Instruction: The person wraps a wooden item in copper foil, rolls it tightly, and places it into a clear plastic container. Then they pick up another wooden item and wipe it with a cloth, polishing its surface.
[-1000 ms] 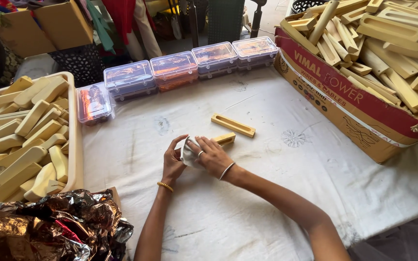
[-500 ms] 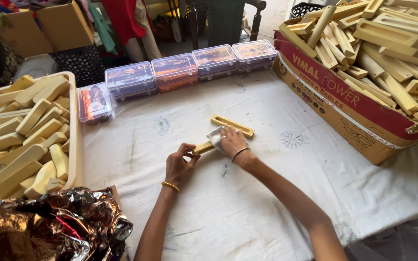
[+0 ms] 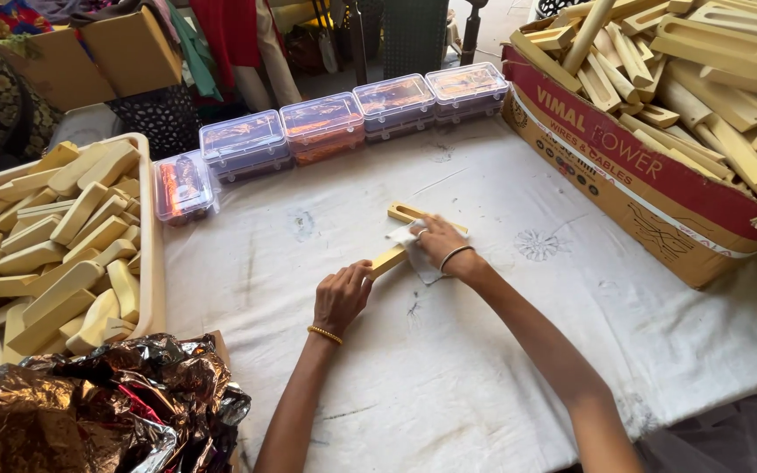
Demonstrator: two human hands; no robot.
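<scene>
1. The white cloth-covered table [image 3: 449,368] carries everything; its near half holds only the two forearms.
2. On the right, a large cardboard box [image 3: 624,184] is heaped with pale wooden slotted pieces [image 3: 703,79], which by their number look like stock not yet handled.
3. On the left, a cream plastic tray [image 3: 152,254] holds a lower pile of similar wooden pieces [image 3: 54,254]; whether these are finished I cannot tell.
4. At the near left corner lies crumpled brown foil wrapping [image 3: 89,412].
5. Along the far edge stands a row of clear lidded plastic boxes [image 3: 326,127] with orange and red contents, all closed.
6. In the middle, the left hand [image 3: 342,296] curls its fingers shut on the near end of a yellow wooden piece [image 3: 389,260], pinning it to the cloth.
7. The right hand [image 3: 438,245] presses a small white rag [image 3: 413,250] onto that piece's far end, fingers bent over the rag.
8. Just beyond the rag lies a second slotted wooden piece [image 3: 406,212], untouched by either hand.
9. Judged so, one piece is mid-wipe and many remain.
</scene>
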